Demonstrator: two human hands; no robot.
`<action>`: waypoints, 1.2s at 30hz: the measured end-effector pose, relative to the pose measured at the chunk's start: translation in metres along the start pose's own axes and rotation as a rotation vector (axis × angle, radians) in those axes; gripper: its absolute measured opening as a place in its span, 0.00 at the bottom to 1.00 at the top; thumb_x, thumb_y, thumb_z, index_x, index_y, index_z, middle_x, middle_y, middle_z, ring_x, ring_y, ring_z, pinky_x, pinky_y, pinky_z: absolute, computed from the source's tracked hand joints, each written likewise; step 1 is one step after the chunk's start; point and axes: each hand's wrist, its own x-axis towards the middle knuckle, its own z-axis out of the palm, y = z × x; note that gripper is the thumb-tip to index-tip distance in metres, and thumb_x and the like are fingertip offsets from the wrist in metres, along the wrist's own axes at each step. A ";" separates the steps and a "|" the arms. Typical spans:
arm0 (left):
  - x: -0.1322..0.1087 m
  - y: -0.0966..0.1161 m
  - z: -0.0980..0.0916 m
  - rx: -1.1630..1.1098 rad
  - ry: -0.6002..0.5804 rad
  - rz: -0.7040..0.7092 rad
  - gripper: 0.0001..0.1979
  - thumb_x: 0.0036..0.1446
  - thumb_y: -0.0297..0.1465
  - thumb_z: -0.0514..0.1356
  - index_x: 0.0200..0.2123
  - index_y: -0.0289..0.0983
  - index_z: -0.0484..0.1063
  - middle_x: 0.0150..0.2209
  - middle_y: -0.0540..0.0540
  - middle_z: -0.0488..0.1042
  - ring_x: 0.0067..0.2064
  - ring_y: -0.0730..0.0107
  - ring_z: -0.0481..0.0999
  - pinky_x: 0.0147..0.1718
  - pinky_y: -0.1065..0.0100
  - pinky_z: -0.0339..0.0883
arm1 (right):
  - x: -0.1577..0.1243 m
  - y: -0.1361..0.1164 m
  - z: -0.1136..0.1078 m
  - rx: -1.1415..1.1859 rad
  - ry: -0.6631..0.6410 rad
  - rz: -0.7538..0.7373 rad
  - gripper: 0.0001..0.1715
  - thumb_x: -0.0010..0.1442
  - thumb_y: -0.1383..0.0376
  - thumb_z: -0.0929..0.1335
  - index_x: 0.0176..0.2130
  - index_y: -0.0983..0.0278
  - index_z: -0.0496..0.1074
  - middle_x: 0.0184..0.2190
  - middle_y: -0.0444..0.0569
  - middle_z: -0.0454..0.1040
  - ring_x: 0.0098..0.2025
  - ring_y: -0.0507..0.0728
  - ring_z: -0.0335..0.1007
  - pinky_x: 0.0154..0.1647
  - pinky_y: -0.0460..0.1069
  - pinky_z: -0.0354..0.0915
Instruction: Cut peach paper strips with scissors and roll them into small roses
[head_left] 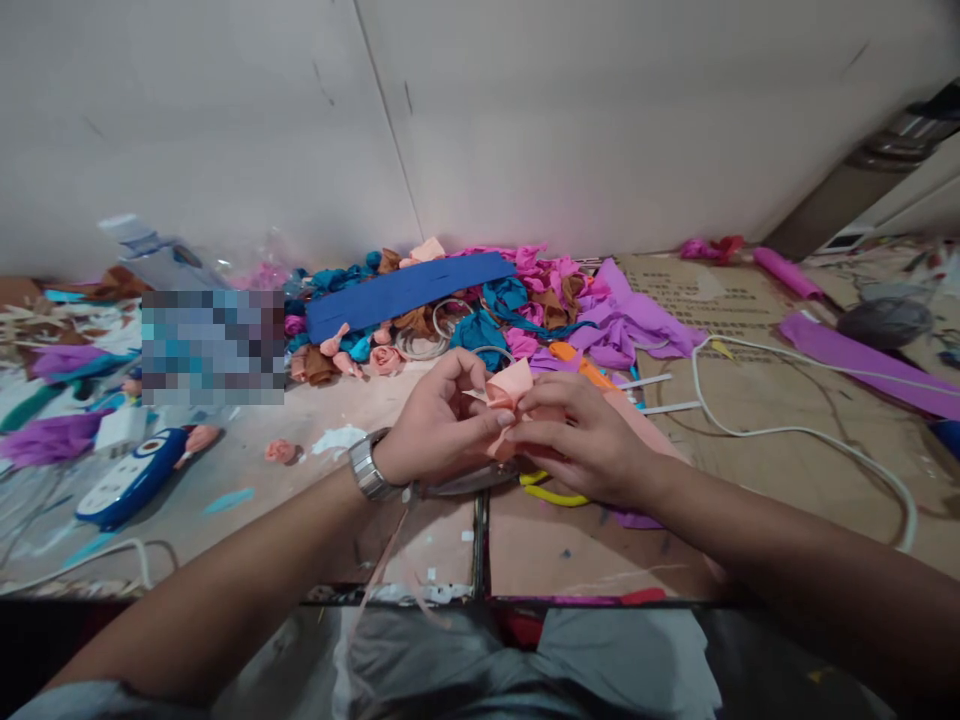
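A piece of peach crepe paper (511,380), folded and curled, is pinched between both hands above the middle of the table. My left hand (435,415), with a metal watch on its wrist, grips it from the left with thumb and fingers. From the right, my right hand (592,435) closes its fingertips on the same paper. Under the right hand shows a yellow loop-shaped handle (555,493); the rest of it is hidden. An orange tool (581,365) lies just beyond that hand. Finished-looking peach paper roses (385,360) lie beyond the left hand.
A blue strip (409,295) rests on a heap of coloured crepe paper (540,290) against the wall. At left are a blue-and-white remote-like device (135,478), a single peach rose (281,451) and a bottle (161,255). A white cord (795,432) crosses the cardboard (675,300) at right.
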 end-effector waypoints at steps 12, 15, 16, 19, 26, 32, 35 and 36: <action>-0.010 0.002 -0.005 0.264 -0.313 0.126 0.13 0.67 0.40 0.57 0.47 0.37 0.67 0.41 0.44 0.72 0.40 0.67 0.73 0.41 0.66 0.69 | 0.005 -0.001 -0.016 0.026 0.066 -0.166 0.07 0.63 0.72 0.68 0.41 0.64 0.75 0.36 0.51 0.78 0.44 0.58 0.70 0.50 0.56 0.70; -0.006 -0.002 -0.009 0.523 -0.236 0.210 0.16 0.71 0.42 0.48 0.46 0.37 0.67 0.40 0.43 0.73 0.40 0.65 0.72 0.41 0.63 0.66 | 0.003 0.000 -0.013 0.060 0.029 -0.139 0.11 0.60 0.75 0.67 0.40 0.63 0.76 0.36 0.51 0.79 0.40 0.57 0.71 0.45 0.55 0.70; -0.004 -0.004 -0.011 0.625 -0.203 0.228 0.17 0.71 0.41 0.47 0.46 0.36 0.68 0.41 0.43 0.73 0.41 0.64 0.71 0.42 0.62 0.65 | 0.002 0.000 -0.012 0.098 0.004 -0.117 0.12 0.59 0.76 0.67 0.39 0.63 0.77 0.37 0.51 0.79 0.40 0.56 0.72 0.43 0.53 0.70; 0.004 -0.011 -0.017 0.891 -0.168 0.225 0.15 0.70 0.41 0.51 0.46 0.36 0.69 0.44 0.41 0.74 0.46 0.59 0.71 0.47 0.58 0.63 | 0.002 -0.002 -0.012 0.388 -0.138 0.039 0.16 0.53 0.78 0.66 0.36 0.64 0.79 0.36 0.51 0.77 0.38 0.54 0.72 0.37 0.48 0.67; 0.015 -0.025 -0.033 1.069 -0.234 0.140 0.15 0.64 0.43 0.58 0.39 0.37 0.73 0.38 0.42 0.74 0.42 0.58 0.70 0.42 0.58 0.62 | 0.006 -0.002 -0.022 1.181 -0.707 0.528 0.06 0.49 0.73 0.72 0.31 0.67 0.79 0.27 0.46 0.78 0.28 0.51 0.71 0.29 0.44 0.66; 0.015 -0.024 -0.029 1.016 -0.204 0.145 0.10 0.61 0.38 0.64 0.38 0.38 0.73 0.37 0.44 0.75 0.40 0.61 0.70 0.39 0.62 0.61 | 0.014 0.032 -0.011 0.926 0.648 0.812 0.28 0.52 0.68 0.73 0.52 0.50 0.70 0.49 0.42 0.75 0.48 0.54 0.74 0.48 0.51 0.73; 0.016 -0.026 -0.030 1.009 -0.194 0.165 0.08 0.63 0.36 0.62 0.35 0.38 0.72 0.36 0.46 0.75 0.39 0.63 0.71 0.39 0.63 0.61 | 0.009 0.044 -0.005 0.766 0.578 0.775 0.30 0.55 0.68 0.71 0.55 0.50 0.67 0.54 0.45 0.71 0.53 0.56 0.72 0.56 0.57 0.71; 0.016 -0.026 -0.031 1.010 -0.189 0.176 0.08 0.64 0.36 0.61 0.33 0.38 0.72 0.35 0.46 0.75 0.39 0.63 0.71 0.39 0.63 0.61 | 0.007 0.045 -0.004 0.676 0.492 0.758 0.27 0.56 0.68 0.71 0.54 0.52 0.68 0.53 0.47 0.71 0.54 0.57 0.72 0.57 0.58 0.70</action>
